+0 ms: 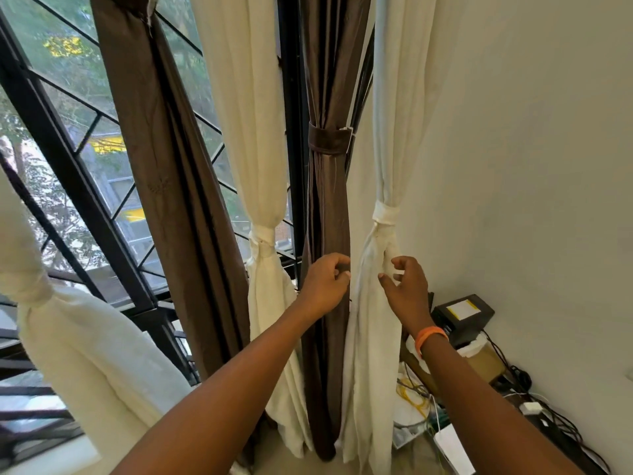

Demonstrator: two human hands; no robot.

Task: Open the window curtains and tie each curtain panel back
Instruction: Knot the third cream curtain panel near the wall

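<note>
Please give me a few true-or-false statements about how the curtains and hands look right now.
1. The brown curtain by the corner has a tie-back band around it. True.
2. The cream curtain beside the wall hangs loose. False: it is knotted.
3. The right hand wears an orange wristband. True.
4. The left hand rests on the window grille. False: it is at the brown curtain's edge.

black box (462, 313) on floor by wall | tangled cables (555, 423) | yellow cord (411, 399) | window grille (68, 159)
</note>
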